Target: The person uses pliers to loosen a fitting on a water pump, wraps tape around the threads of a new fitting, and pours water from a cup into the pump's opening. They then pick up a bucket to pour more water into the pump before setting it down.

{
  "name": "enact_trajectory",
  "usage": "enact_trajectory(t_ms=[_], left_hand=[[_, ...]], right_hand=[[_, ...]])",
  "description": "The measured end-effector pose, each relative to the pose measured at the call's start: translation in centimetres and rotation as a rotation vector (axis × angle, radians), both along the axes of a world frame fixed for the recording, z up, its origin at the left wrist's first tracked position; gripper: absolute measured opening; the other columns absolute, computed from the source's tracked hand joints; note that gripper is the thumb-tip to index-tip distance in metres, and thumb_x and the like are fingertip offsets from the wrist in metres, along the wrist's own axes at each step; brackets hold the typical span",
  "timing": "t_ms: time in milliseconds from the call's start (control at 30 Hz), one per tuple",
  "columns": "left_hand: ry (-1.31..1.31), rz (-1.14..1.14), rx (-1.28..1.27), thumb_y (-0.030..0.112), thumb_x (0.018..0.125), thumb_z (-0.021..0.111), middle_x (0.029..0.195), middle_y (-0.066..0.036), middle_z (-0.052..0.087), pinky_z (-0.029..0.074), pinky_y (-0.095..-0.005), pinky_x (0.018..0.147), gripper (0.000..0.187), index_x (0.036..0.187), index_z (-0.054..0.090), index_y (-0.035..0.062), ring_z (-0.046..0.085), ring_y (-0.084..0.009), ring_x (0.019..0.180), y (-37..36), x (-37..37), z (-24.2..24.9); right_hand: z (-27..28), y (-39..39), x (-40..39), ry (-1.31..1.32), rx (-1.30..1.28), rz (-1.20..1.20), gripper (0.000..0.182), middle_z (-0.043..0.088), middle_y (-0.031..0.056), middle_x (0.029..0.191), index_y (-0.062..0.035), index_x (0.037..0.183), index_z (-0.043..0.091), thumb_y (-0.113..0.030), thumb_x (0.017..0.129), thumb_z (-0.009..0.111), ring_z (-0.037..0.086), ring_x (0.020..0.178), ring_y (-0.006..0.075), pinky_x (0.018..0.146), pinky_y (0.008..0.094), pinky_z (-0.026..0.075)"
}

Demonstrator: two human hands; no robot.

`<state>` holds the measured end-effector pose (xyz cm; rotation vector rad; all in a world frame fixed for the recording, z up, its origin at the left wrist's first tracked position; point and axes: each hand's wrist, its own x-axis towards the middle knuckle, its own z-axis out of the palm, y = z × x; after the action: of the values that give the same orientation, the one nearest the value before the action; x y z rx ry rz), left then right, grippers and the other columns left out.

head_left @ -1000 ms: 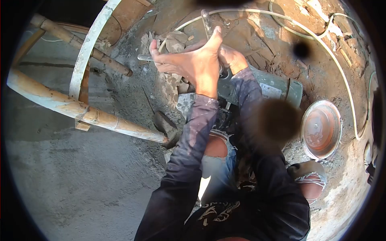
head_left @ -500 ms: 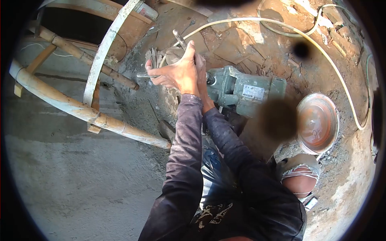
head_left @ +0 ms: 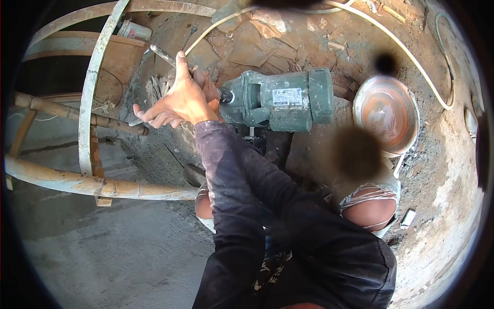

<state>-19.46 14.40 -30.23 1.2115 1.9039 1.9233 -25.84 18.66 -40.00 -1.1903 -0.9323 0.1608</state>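
Note:
My left hand is over the left end of a green electric motor unit lying on its side. The thumb points away from me and the fingers stretch left, apart. Mostly hidden behind it, my right hand is beside the dark opening at the motor's end; its fingers do not show. A dirty metal rod sticks out beyond my left thumb. Another light rod end shows below the fingers. What lies under both hands is hidden.
A metal basin with reddish liquid stands right of the motor. A pale hose curves across the dirt. Bent bamboo poles and a whitish curved strip are on the left. A small white box lies near my right knee.
The view has shifted, so hands and motor appear farther left. My left fingers were curled near the rods and are now stretched out more. The lower rod shows less.

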Motion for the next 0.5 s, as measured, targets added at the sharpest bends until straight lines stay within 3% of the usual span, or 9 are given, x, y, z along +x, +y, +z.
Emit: enact_trajectory(t_ms=[133, 167, 200, 233, 300, 367, 433, 500], left_hand=[[-0.151, -0.107, 0.150, 0.031, 0.072, 0.089, 0.130, -0.022, 0.027, 0.043, -0.0551, 0.095, 0.106, 0.140, 0.009, 0.0122, 0.048, -0.0338, 0.115, -1.6, -2.7, -0.4], [-0.231, -0.172, 0.258, 0.043, 0.078, 0.075, 0.131, -0.023, 0.031, 0.041, -0.0545, 0.096, 0.091, 0.139, 0.014, 0.0120, 0.048, -0.0334, 0.118, -1.5, -4.2, 0.0], [-0.301, -0.237, 0.368, 0.055, 0.084, 0.061, 0.132, -0.023, 0.034, 0.040, -0.0538, 0.096, 0.081, 0.138, 0.019, 0.0118, 0.048, -0.0329, 0.121, -1.6, -6.0, 0.6], [-0.367, -0.310, 0.481, 0.068, 0.091, 0.047, 0.133, -0.023, 0.038, 0.039, -0.0531, 0.097, 0.077, 0.137, 0.024, 0.0116, 0.049, -0.0325, 0.123, -1.6, -7.6, 1.4], [-0.410, -0.354, 0.475, 0.074, 0.090, 0.033, 0.135, -0.027, 0.044, 0.041, -0.0494, 0.097, 0.078, 0.136, 0.024, 0.0117, 0.050, -0.0363, 0.125, -1.6, -9.9, 4.4], [-0.541, -0.630, 0.355, 0.076, 0.089, 0.032, 0.144, -0.028, 0.040, 0.034, -0.0520, 0.108, 0.080, 0.133, 0.034, 0.0095, 0.044, -0.0370, 0.132, 0.3, -12.6, 6.0], [-0.455, -0.973, 0.118, 0.076, 0.085, 0.048, 0.148, -0.028, 0.035, 0.032, -0.0561, 0.111, 0.093, 0.147, 0.024, 0.0116, 0.036, -0.0363, 0.140, 2.2, -13.8, 6.5], [-0.381, -1.396, -0.084, 0.068, 0.076, 0.069, 0.155, -0.024, 0.024, 0.030, -0.0549, 0.113, 0.109, 0.155, 0.015, 0.0153, 0.026, -0.0332, 0.145, 3.2, -13.9, 5.6]], right_hand=[[0.3, -1.2, 1.2, -0.014, -0.049, 0.061, 0.061, 0.054, 0.0242, 0.114, 0.0008, 0.125, 0.038, -0.010, 0.074, 0.069, 0.060, 0.098, 0.0454, 0.083, 0.0487, 0.051], [0.7, -1.7, 2.0, -0.021, -0.071, 0.091, 0.062, 0.055, 0.0254, 0.113, 0.0016, 0.125, 0.038, -0.007, 0.072, 0.069, 0.059, 0.099, 0.0462, 0.083, 0.0494, 0.050], [1.0, -2.0, 2.7, -0.070, -0.203, 0.205, 0.080, 0.058, 0.0302, 0.115, 0.0084, 0.133, 0.032, -0.017, 0.070, 0.076, 0.060, 0.101, 0.0484, 0.086, 0.0502, 0.049], [1.9, -2.7, 3.5, -0.013, -0.235, 0.316, 0.078, 0.058, 0.0314, 0.119, 0.0074, 0.134, 0.030, -0.011, 0.071, 0.072, 0.060, 0.107, 0.0473, 0.090, 0.0492, 0.049], [0.4, -2.0, 4.3, 0.013, -0.214, 0.548, 0.075, 0.055, 0.0328, 0.126, 0.0067, 0.135, 0.027, -0.005, 0.071, 0.067, 0.057, 0.117, 0.0445, 0.096, 0.0479, 0.047], [3.6, -3.3, 7.1, -0.070, -0.408, 0.765, 0.082, 0.052, 0.0325, 0.133, 0.0055, 0.140, 0.023, -0.002, 0.069, 0.064, 0.055, 0.123, 0.0416, 0.100, 0.0439, 0.047], [1.7, -1.8, 7.5, -0.109, -0.289, 0.896, 0.096, 0.042, 0.0314, 0.144, 0.0043, 0.147, 0.013, -0.003, 0.068, 0.068, 0.051, 0.129, 0.0414, 0.104, 0.0411, 0.045], [1.4, -1.2, 8.5, -0.123, -0.272, 1.040, 0.099, 0.033, 0.0281, 0.152, 0.0047, 0.150, 0.009, -0.002, 0.070, 0.069, 0.044, 0.136, 0.0356, 0.106, 0.0393, 0.042]])
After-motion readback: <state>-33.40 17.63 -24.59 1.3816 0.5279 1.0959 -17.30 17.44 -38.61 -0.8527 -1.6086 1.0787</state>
